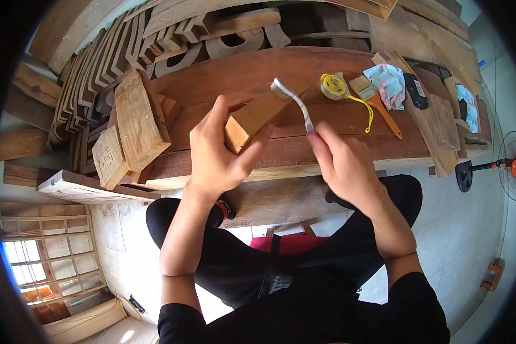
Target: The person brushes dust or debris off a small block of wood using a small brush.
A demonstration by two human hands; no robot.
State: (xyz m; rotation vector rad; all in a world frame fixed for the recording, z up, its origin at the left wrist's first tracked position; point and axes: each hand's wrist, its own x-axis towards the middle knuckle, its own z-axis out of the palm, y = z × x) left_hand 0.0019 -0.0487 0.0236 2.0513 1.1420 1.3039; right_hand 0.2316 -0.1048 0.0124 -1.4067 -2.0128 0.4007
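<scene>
A squared wooden block (pixel 260 117) is gripped near its close end by my left hand (pixel 215 146), thumb on one side and fingers on the other. Its pale end face points toward me, while the far end reaches out over the reddish-brown workbench (pixel 212 86). My right hand (pixel 344 163) pinches the handle of a white toothbrush (pixel 301 106) between thumb and fingers. The toothbrush head overlaps the block's far part in this view, bristles turned down and to the left.
Right on the bench lie a yellow tape measure (pixel 334 86), an orange-handled paintbrush (pixel 384 114), a crumpled patterned cloth (pixel 387 83) and a black object (pixel 415 92). Thick wooden blocks (pixel 140 123) stand at left. Cut wooden pieces (pixel 235 43) line the back; a fan (pixel 507 166) is far right.
</scene>
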